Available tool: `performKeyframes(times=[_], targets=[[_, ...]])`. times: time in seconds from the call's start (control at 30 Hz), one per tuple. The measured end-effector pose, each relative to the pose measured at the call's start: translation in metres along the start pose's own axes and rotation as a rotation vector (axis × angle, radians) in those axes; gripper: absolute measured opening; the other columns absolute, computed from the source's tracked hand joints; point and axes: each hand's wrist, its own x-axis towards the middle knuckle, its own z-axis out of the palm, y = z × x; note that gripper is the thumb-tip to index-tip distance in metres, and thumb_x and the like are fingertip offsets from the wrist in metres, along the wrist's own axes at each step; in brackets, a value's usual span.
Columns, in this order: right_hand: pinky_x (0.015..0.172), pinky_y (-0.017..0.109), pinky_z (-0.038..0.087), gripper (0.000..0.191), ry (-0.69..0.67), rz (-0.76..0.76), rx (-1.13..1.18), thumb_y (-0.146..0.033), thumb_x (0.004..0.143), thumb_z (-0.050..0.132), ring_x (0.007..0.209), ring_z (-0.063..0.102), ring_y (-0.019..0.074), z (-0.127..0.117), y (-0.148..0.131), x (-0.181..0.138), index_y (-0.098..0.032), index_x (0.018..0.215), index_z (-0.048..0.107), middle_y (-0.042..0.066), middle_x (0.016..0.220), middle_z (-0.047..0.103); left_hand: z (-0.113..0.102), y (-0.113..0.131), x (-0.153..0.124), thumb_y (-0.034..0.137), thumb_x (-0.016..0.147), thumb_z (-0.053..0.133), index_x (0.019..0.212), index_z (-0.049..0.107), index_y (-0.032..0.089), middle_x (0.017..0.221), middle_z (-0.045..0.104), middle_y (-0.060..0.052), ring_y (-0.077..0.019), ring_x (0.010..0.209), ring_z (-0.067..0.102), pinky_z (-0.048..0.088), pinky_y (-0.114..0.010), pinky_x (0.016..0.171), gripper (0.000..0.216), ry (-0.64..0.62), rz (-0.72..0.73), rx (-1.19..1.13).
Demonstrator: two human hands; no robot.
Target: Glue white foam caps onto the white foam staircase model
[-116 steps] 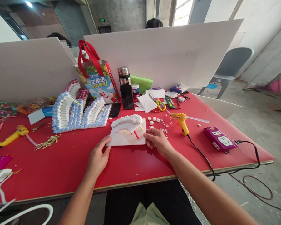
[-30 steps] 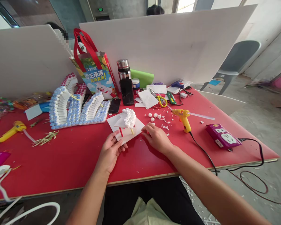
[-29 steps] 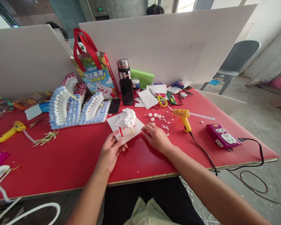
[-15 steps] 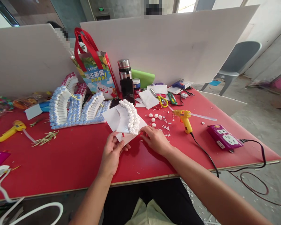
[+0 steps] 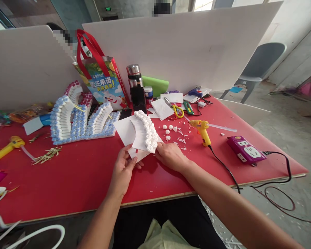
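Note:
My left hand and my right hand both grip a small white foam model, tilted up off the red table. The model is a square white base with a curved white arch edged by a row of small white beads; a bit of a red post shows beneath it. My left fingers pinch the base's near corner. My right fingers hold its right edge by the bead row. Several loose white beads and foam scraps lie just right of the model.
A yellow glue gun with black cord and a purple power strip lie to the right. A larger blue-and-white bead model, a red-handled bag, flask, phones, scissors and white dividers stand behind. A second glue gun lies far left.
The model was flat on the table under my fingers. Both hands have since lifted and tilted it towards me, so the bead row now faces up and right.

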Motion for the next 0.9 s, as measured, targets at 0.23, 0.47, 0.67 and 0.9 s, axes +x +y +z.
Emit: performKeyframes(times=[0.23,0.47,0.67,0.9], targets=[[0.058,0.026,0.027,0.005,0.088,0.104,0.322,-0.018,0.084,0.058,0.064,0.055,0.0137,-0.0009,-0.0010,-0.0011,-0.020,0.088,0.061,0.000,0.075,0.068,0.0041,0.0051,0.0009,0.031,0.074,0.081,0.126,0.054,0.021,0.106,0.070,-0.006,-0.0150,0.067,0.069,0.056,-0.032,0.068,0.060,0.096,-0.077,-0.086],[0.056,0.024,0.031,0.006,0.086,0.208,0.517,-0.017,0.076,0.064,0.059,0.053,0.0124,-0.0056,-0.0076,0.0002,-0.020,0.076,0.059,-0.002,0.067,0.064,0.0084,0.0032,0.0015,0.031,0.075,0.081,0.123,0.054,0.022,0.104,0.071,-0.005,-0.0151,0.068,0.069,0.057,-0.031,0.068,0.056,0.118,-0.034,-0.058],[0.058,0.023,0.036,0.008,0.071,0.161,0.621,-0.013,0.074,0.062,0.059,0.054,0.0119,-0.0069,-0.0053,-0.0017,-0.020,0.077,0.063,-0.003,0.068,0.065,0.0069,0.0013,0.0025,0.031,0.073,0.082,0.125,0.054,0.022,0.107,0.071,-0.005,-0.0141,0.065,0.069,0.059,-0.033,0.069,0.060,0.125,-0.067,-0.088],[0.058,0.022,0.040,0.002,0.075,0.192,0.774,-0.018,0.077,0.063,0.062,0.058,0.0126,-0.0022,-0.0030,0.0002,-0.020,0.077,0.062,-0.002,0.068,0.066,0.0052,0.0001,0.0034,0.030,0.074,0.081,0.124,0.052,0.022,0.103,0.071,-0.004,-0.0148,0.066,0.070,0.059,-0.033,0.069,0.058,0.109,-0.064,-0.094]])
